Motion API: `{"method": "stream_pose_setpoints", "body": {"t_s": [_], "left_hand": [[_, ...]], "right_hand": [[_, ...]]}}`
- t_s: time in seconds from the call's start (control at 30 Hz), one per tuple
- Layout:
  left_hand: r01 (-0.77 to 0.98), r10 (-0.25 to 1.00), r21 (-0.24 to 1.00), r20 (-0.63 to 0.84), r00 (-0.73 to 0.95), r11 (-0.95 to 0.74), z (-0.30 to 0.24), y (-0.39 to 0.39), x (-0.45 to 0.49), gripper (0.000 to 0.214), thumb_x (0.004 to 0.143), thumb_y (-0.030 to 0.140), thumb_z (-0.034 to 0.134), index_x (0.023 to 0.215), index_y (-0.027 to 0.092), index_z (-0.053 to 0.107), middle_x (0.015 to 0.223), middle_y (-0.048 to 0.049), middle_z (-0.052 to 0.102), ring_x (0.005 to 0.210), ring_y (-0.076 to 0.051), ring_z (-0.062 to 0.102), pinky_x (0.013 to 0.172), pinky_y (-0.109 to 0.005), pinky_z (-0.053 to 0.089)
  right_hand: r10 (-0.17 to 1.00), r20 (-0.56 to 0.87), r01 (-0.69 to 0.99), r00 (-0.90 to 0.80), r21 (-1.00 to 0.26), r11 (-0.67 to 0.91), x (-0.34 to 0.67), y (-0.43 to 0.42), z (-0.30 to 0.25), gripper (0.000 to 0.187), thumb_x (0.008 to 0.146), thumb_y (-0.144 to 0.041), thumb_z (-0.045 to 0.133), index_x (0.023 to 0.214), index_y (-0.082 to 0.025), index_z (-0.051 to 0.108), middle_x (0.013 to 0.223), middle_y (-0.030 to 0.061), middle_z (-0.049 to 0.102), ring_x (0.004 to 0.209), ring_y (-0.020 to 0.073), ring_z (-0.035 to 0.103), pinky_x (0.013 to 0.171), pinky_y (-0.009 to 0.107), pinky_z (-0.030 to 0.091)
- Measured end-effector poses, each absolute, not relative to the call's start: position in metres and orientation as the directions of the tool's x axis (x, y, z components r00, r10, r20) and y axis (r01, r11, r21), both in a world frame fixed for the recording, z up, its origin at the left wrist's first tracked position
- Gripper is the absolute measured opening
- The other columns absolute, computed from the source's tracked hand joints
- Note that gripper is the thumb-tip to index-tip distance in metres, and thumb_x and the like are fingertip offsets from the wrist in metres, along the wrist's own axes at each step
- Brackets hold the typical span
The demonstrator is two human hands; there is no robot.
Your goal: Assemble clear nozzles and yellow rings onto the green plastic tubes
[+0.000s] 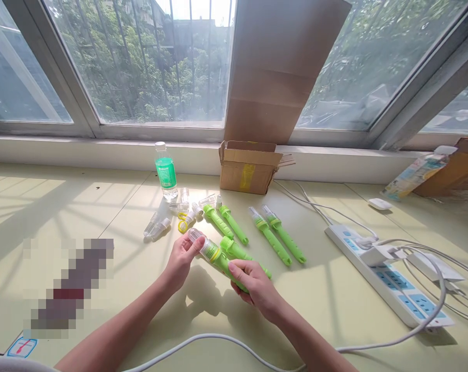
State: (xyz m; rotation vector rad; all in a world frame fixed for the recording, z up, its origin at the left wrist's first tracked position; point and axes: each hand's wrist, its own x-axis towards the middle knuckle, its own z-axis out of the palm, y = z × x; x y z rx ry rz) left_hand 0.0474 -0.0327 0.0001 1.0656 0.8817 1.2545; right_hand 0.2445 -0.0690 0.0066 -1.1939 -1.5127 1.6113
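Between my hands is a green plastic stick [220, 260] with a clear ribbed cap [206, 247] and a yellow ring at the joint, tilted with the cap up and left. My left hand [181, 261] pinches the cap end. My right hand [257, 287] wraps round the green handle. Just behind it lies an uncapped green stick [234, 249], partly hidden by my right hand. Two more bare green sticks [218, 221] lie farther back, and two capped sticks [270, 237] rest to the right. Clear caps [152, 226], white pieces and a yellow ring [182, 225] are scattered beyond my left hand.
A green-labelled bottle [166, 173] and an opened cardboard box [249, 170] stand by the window sill. On the right are a power strip [389, 279] with plugs, a white case [380, 204] and another bottle [420, 173]. A white cable [210, 337] crosses the front.
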Motion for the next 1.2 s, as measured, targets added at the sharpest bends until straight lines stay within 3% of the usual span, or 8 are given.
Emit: {"method": "stream_pose_setpoints", "body": {"t_s": [0.1, 0.23, 0.4, 0.53, 0.73, 0.9, 1.07, 1.2], "left_hand": [[-0.322, 0.989, 0.947, 0.036, 0.141, 0.011, 0.001, -0.033, 0.048, 0.03, 0.083, 0.044, 0.066, 0.093, 0.016, 0.062, 0.083, -0.0046, 0.065, 0.079, -0.016, 0.061, 0.071, -0.026, 0.048], [-0.359, 0.993, 0.933, 0.01, 0.119, 0.034, 0.002, -0.032, 0.049, 0.038, 0.082, 0.043, 0.069, 0.108, 0.016, 0.062, 0.092, -0.0084, 0.071, 0.089, -0.021, 0.066, 0.083, -0.032, 0.051], [-0.379, 0.995, 0.926, 0.043, 0.087, -0.007, 0.002, -0.033, 0.052, 0.039, 0.081, 0.041, 0.07, 0.109, 0.015, 0.063, 0.102, -0.0101, 0.071, 0.096, -0.023, 0.066, 0.088, -0.034, 0.051], [-0.422, 0.998, 0.905, -0.033, 0.056, 0.054, 0.004, -0.034, 0.053, 0.043, 0.075, 0.041, 0.076, 0.107, 0.015, 0.063, 0.098, -0.0103, 0.073, 0.097, -0.023, 0.067, 0.09, -0.034, 0.05], [-0.484, 0.994, 0.869, -0.065, 0.091, 0.101, 0.011, -0.034, 0.052, 0.042, 0.07, 0.038, 0.08, 0.098, 0.014, 0.062, 0.095, -0.011, 0.073, 0.087, -0.023, 0.069, 0.082, -0.035, 0.053], [-0.458, 0.991, 0.883, -0.05, 0.121, 0.1, 0.008, -0.035, 0.05, 0.037, 0.074, 0.038, 0.077, 0.097, 0.014, 0.061, 0.093, -0.01, 0.072, 0.081, -0.02, 0.068, 0.076, -0.033, 0.055], [-0.413, 0.991, 0.906, -0.041, 0.126, 0.09, 0.007, -0.032, 0.048, 0.034, 0.078, 0.038, 0.074, 0.098, 0.015, 0.06, 0.094, -0.0097, 0.071, 0.081, -0.018, 0.067, 0.073, -0.031, 0.055], [-0.397, 0.989, 0.913, -0.036, 0.146, 0.092, 0.01, -0.033, 0.047, 0.035, 0.077, 0.04, 0.074, 0.097, 0.014, 0.06, 0.095, -0.0106, 0.071, 0.081, -0.019, 0.067, 0.071, -0.031, 0.055]], "right_hand": [[0.89, -0.208, 0.098, -0.406, -0.978, -0.184, 0.242, -0.07, 0.007, 0.045, 0.093, -0.052, 0.048, 0.062, -0.021, 0.036, 0.049, -0.0063, 0.037, 0.042, 0.007, 0.025, 0.04, 0.023, 0.019], [0.965, 0.088, 0.298, -0.247, -0.941, 0.162, 0.237, -0.073, 0.003, 0.04, 0.095, -0.045, 0.048, 0.064, -0.019, 0.049, 0.056, -0.0028, 0.046, 0.052, 0.0106, 0.041, 0.049, 0.023, 0.032], [0.841, 0.529, 0.628, -0.116, -0.617, 0.474, 0.241, -0.073, -0.011, 0.023, 0.092, -0.031, 0.055, 0.107, -0.018, 0.068, 0.079, 0.0052, 0.068, 0.066, 0.0164, 0.059, 0.06, 0.025, 0.042], [0.726, 0.67, 0.762, -0.154, -0.387, 0.518, 0.244, -0.072, -0.019, 0.023, 0.093, -0.025, 0.054, 0.109, -0.017, 0.069, 0.08, 0.0071, 0.07, 0.066, 0.0168, 0.063, 0.059, 0.024, 0.043], [0.772, 0.583, 0.761, -0.252, -0.374, 0.531, 0.241, -0.074, -0.02, 0.03, 0.096, -0.029, 0.049, 0.116, -0.013, 0.065, 0.081, 0.0097, 0.071, 0.067, 0.0182, 0.065, 0.057, 0.024, 0.044], [0.884, 0.418, 0.646, -0.21, -0.619, 0.446, 0.236, -0.079, -0.009, 0.027, 0.095, -0.033, 0.048, 0.104, -0.015, 0.067, 0.074, 0.0066, 0.067, 0.066, 0.0187, 0.061, 0.061, 0.026, 0.044], [0.961, 0.142, 0.311, -0.237, -0.926, 0.214, 0.232, -0.078, 0.005, 0.033, 0.093, -0.045, 0.052, 0.078, -0.018, 0.063, 0.064, -0.0002, 0.055, 0.059, 0.0133, 0.047, 0.054, 0.024, 0.035], [0.91, -0.192, 0.011, -0.367, -0.979, -0.202, 0.236, -0.073, 0.005, 0.046, 0.087, -0.057, 0.055, 0.063, -0.018, 0.048, 0.049, -0.0072, 0.036, 0.041, 0.0051, 0.022, 0.04, 0.021, 0.015]]}}
